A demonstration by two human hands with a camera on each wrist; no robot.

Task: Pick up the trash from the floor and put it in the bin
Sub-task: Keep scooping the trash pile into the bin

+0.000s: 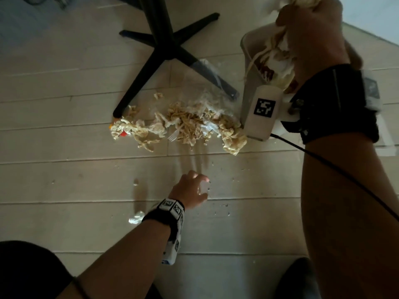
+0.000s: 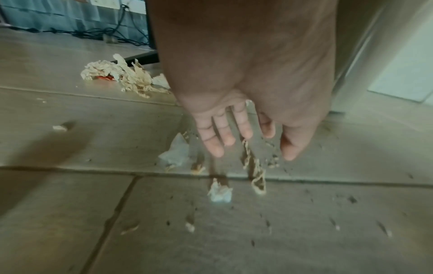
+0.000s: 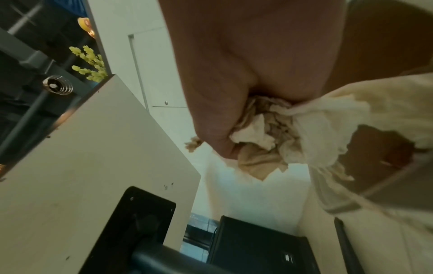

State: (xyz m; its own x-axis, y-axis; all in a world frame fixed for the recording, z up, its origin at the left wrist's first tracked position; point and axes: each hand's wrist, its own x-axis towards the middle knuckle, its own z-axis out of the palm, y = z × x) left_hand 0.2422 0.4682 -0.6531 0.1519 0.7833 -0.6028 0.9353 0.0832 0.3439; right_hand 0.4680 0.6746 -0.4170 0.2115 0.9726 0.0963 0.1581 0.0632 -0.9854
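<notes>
At the frame's upper right the right hand (image 1: 311,29) clutches a wad of crumpled cream paper napkins (image 3: 269,133) above the pale plastic bin (image 1: 254,61), already part-filled, while the left hand (image 1: 192,188), fingers spread and empty, reaches toward the heap of soiled tissue trash (image 1: 183,124) at centre frame on the pale plank floor (image 1: 64,180).

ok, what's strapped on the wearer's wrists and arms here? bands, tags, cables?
Both forearms are bare, with no sleeves and no gloves. The left hand has a black wrist band carrying small white blocks printed with black square fiducial markers. The right hand has a wider black wrist strap with a white camera housing showing one large marker; a thin black cable trails from it.
</notes>
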